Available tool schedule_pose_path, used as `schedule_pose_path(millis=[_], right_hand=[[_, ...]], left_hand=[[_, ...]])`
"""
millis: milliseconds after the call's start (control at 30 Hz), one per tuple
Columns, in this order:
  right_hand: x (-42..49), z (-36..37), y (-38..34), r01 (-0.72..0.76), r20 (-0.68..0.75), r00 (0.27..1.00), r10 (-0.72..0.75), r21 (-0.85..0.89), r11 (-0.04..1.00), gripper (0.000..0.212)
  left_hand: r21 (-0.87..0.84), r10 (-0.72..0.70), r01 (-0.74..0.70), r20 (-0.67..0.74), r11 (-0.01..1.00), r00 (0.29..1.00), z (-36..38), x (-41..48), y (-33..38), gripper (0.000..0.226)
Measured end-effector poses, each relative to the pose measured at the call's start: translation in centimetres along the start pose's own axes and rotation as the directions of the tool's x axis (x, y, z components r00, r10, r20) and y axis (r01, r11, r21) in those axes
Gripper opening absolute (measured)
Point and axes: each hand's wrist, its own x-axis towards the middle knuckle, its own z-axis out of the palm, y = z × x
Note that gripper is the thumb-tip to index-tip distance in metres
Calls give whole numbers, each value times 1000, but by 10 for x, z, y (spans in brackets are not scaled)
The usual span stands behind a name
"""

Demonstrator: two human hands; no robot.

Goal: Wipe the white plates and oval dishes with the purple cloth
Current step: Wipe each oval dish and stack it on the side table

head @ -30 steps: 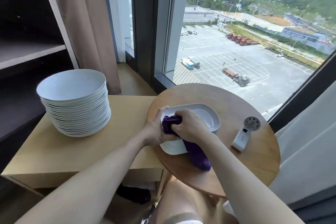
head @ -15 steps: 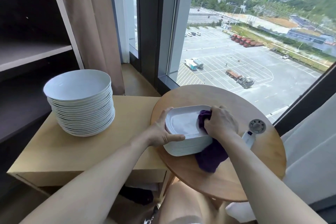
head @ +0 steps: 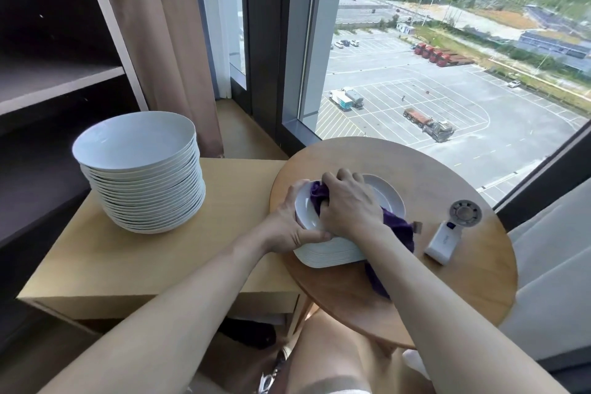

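Observation:
A stack of white oval dishes point(head: 332, 254) stands on the round wooden table point(head: 447, 291). My left hand point(head: 289, 222) grips the left rim of the top dish point(head: 388, 197), thumb along its near edge. My right hand point(head: 350, 201) holds the bunched purple cloth point(head: 396, 227) and presses it onto the left half of that dish. The cloth's loose end hangs over the stack's right side onto the table. A tall stack of round white plates point(head: 144, 176) sits on the light wooden side table point(head: 179, 262) to the left.
A small white handheld fan point(head: 449, 232) lies on the round table, right of the dishes. Dark shelves point(head: 57, 80) and a brown curtain point(head: 160, 41) stand behind the plate stack. A large window point(head: 431, 57) rises just beyond the round table. My knees show below.
My right hand has swept the cloth from the right side of the top dish back to its left side. My left hand kept its grip on the rim.

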Motion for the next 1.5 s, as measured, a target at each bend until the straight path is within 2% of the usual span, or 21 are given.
schedule_pose_path(millis=[133,267,367,433,533,667,767,900,967,1067,1167,1367,1500], right_hand=[[-8,-3,3,74,70,994,-79,77,994,36],[-24,-14,21,51,164,985,-59,56,997,55],[-40,-17,34,-18,153,988,12,38,999,66],[-48,-13,38,-89,106,991,78,102,991,66],[-57,-2,33,-152,-38,985,166,246,957,58],[-64,2,24,-148,-198,946,257,441,885,48],[-70,1,22,-119,-285,913,290,495,861,46],[-82,7,22,-89,-378,864,332,535,840,45],[-91,16,20,-82,-420,836,354,542,836,46],[-104,26,16,-63,-451,806,383,577,814,46],[-108,26,17,-38,-456,810,369,588,808,45],[-105,22,23,-9,-441,823,357,620,785,46],[-103,22,18,4,-451,810,375,643,765,48]], left_hand=[[7,29,-29,-2,1000,1000,2,-3,4,112],[29,-4,4,1,1000,1000,1,-7,7,112],[42,-16,16,7,999,1000,-2,-7,9,112],[49,-28,28,12,998,1000,-2,-7,10,111],[61,-34,33,13,998,999,-1,-9,12,113],[77,-50,46,42,996,998,-4,-10,16,124],[124,-54,48,50,991,997,-7,-11,21,129],[288,-76,57,55,956,996,-13,-9,31,130],[392,-76,52,47,918,996,-15,-9,36,138],[503,-20,1,32,864,999,-12,-9,45,150],[556,37,-66,64,828,997,-4,-8,51,149],[520,89,-82,10,850,996,0,-2,59,144],[507,116,-93,-14,857,993,-1,-3,63,131]])
